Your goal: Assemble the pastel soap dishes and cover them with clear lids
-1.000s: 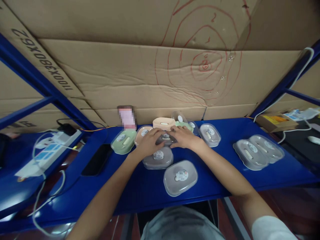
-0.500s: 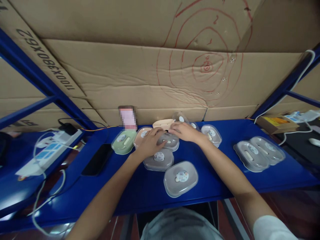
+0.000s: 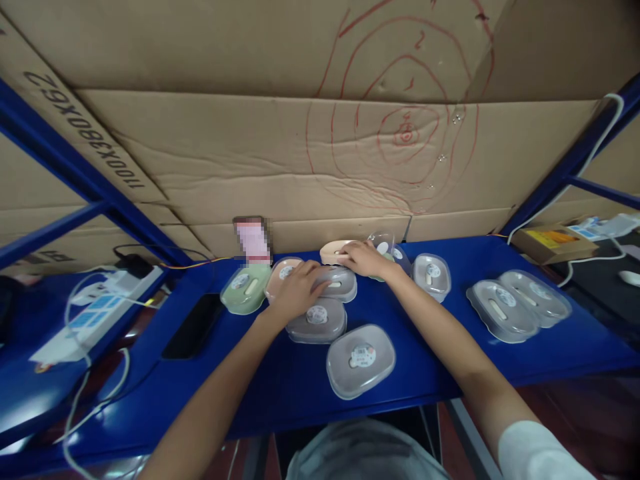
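Note:
My left hand (image 3: 299, 290) curls its fingers and thumb around the left side of a grey soap box (image 3: 343, 288) with a clear lid. Behind that box, my right hand (image 3: 369, 261) pinches the right part of a peach soap dish (image 3: 330, 251), which leans near the cardboard. A clear lid (image 3: 381, 239) with a round label stands just beyond my right hand. A peach soap box (image 3: 277, 275) is partly hidden by my left hand, and a green soap box (image 3: 246, 288) lies to its left. Closer to me is another grey soap box (image 3: 317, 321).
A grey lidded box (image 3: 361, 363) lies near the front edge. Another grey box (image 3: 433, 279) stands right of my right hand, with a pair of boxes (image 3: 505, 310) farther right. A black phone (image 3: 193, 327) and a power strip (image 3: 95, 320) lie left. Cardboard (image 3: 225, 147) walls the back.
My right hand now pinches the peach soap dish, which has shifted right. The clear lid and the grey box beyond it have also shifted right. My left hand stays at the grey soap box.

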`<state>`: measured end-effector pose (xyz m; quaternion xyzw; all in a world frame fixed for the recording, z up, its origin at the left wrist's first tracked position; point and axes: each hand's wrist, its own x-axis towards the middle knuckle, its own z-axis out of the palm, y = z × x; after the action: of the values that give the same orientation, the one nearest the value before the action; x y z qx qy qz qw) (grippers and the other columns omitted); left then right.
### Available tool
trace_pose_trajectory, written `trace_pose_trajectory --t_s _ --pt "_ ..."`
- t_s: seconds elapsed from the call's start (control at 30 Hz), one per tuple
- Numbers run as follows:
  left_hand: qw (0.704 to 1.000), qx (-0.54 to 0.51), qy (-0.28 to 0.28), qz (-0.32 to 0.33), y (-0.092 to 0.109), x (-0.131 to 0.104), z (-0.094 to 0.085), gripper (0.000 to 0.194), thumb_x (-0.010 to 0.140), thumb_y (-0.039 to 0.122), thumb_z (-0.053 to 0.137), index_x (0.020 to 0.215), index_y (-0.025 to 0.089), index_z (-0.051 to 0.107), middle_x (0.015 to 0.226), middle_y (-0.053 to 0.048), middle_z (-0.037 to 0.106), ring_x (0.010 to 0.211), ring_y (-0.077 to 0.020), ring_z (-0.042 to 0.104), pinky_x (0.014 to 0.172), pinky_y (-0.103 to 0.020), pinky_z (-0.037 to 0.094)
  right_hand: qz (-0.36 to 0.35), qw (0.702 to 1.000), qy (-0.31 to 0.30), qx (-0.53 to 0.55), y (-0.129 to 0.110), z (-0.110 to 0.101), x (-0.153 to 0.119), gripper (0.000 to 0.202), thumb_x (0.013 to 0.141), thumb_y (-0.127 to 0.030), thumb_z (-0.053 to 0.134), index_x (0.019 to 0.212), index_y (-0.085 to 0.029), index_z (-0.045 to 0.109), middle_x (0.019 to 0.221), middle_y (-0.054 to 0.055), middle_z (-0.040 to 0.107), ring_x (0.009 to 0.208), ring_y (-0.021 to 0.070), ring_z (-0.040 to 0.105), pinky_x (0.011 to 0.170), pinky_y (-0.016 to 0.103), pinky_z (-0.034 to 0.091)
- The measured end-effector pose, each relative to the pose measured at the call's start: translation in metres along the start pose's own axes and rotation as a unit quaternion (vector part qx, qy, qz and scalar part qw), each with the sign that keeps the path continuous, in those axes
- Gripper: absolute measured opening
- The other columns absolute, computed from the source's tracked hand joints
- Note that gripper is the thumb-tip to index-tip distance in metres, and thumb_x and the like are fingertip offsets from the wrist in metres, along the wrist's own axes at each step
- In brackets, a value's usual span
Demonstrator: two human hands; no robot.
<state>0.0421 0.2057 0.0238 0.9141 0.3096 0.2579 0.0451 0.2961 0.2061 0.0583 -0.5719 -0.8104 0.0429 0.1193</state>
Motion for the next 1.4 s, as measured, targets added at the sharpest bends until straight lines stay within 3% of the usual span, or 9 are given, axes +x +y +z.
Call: trace_pose_trajectory --t_s 0.23,0.37,0.57,0.7,0.83,0.93,1.03,1.23,1.4 --pt "0.997 0.01 0.051 -0.048 0.0 0.002 0.004 0.026 0.107 0.031 0.052 0.121 0.019 0.07 0.116 -0.012 0.066 0.111 -0.0286 0.066 0.099 -0.045 0.056 0.047 0.998 0.03 0.002 -0.002 -0.009 -0.001 0.036 0.113 -0.043 0.046 0.133 -0.02 0.065 0.131 0.015 0.073 0.123 0.0303 0.065 0.101 0.04 0.043" --pt "1.0 -0.003 0.013 -0.027 0.0 0.002 0.005 0.025 0.108 0.03 0.051 0.11 0.021 0.074 0.108 -0.009 0.076 0.104 -0.0258 0.072 0.098 -0.042 0.058 0.074 0.994 0.076 0.008 -0.001 -0.017 0.0 0.038 0.114 -0.041 0.04 0.125 -0.018 0.068 0.12 0.015 0.076 0.116 0.0298 0.066 0.099 0.039 0.042" --pt "0.999 -0.018 -0.04 -0.002 0.001 -0.002 0.007 0.041 0.104 0.046 0.059 0.138 0.024 0.067 0.146 -0.012 0.068 0.131 -0.0308 0.068 0.112 -0.05 0.053 0.046 0.989 0.138 0.005 -0.004 -0.049 -0.01 0.037 0.111 -0.021 0.039 0.137 -0.016 0.065 0.145 0.019 0.064 0.141 0.0339 0.049 0.118 0.05 0.026" --pt "0.999 -0.014 -0.044 0.003 0.004 -0.001 0.005 0.045 0.103 0.04 0.058 0.145 0.025 0.061 0.147 -0.01 0.068 0.134 -0.0286 0.065 0.114 -0.049 0.052 -0.044 0.998 0.033 0.016 -0.019 -0.053 -0.022 0.029 0.104 -0.015 0.051 0.117 -0.02 0.075 0.125 0.011 0.076 0.121 0.0279 0.065 0.104 0.037 0.041" --pt "0.999 0.026 -0.021 -0.017 0.009 0.002 -0.005 0.029 0.103 0.027 0.052 0.124 0.021 0.071 0.125 -0.012 0.075 0.12 -0.0318 0.069 0.107 -0.053 0.052 -0.1 0.992 -0.077 0.018 -0.045 -0.027 -0.03 0.024 0.097 -0.011 0.063 0.108 -0.024 0.078 0.107 0.004 0.081 0.099 0.021 0.073 0.085 0.028 0.046" --pt "0.998 0.057 -0.004 -0.029 0.013 0.004 -0.011 0.024 0.103 0.025 0.05 0.106 0.02 0.074 0.106 -0.013 0.076 0.109 -0.0338 0.07 0.103 -0.055 0.05 -0.083 0.993 -0.081 -0.009 -0.056 -0.004 -0.028 0.033 0.097 -0.003 0.058 0.123 -0.014 0.074 0.118 0.016 0.079 0.116 0.0283 0.071 0.098 0.037 0.043" --pt "0.997 0.071 0.009 -0.033 0.015 0.004 -0.012 0.024 0.103 0.024 0.05 0.1 0.021 0.074 0.099 -0.012 0.075 0.104 -0.0317 0.07 0.1 -0.051 0.051 -0.081 0.992 -0.095 -0.022 -0.053 0.006 -0.023 0.032 0.102 -0.011 0.058 0.132 -0.013 0.07 0.12 0.019 0.078 0.124 0.0316 0.068 0.106 0.045 0.038" --pt "0.997 0.061 0.028 -0.037 0.013 0.006 -0.019 0.03 0.107 0.029 0.045 0.105 0.02 0.074 0.098 -0.012 0.074 0.101 -0.0302 0.07 0.098 -0.049 0.051 -0.107 0.986 -0.123 -0.025 -0.042 0.004 -0.024 0.04 0.103 -0.034 0.068 0.141 -0.02 0.066 0.138 0.016 0.072 0.134 0.0311 0.061 0.11 0.047 0.036" --pt "1.0 0.001 -0.016 0.022 0.022 0.002 -0.041 0.031 0.108 0.042 0.05 0.116 0.023 0.074 0.111 -0.008 0.076 0.105 -0.0261 0.071 0.099 -0.042 0.053 -0.096 0.988 -0.108 -0.054 -0.054 0.011 -0.027 0.042 0.094 -0.026 0.079 0.134 -0.015 0.07 0.14 0.02 0.067 0.134 0.0358 0.059 0.114 0.052 0.035"
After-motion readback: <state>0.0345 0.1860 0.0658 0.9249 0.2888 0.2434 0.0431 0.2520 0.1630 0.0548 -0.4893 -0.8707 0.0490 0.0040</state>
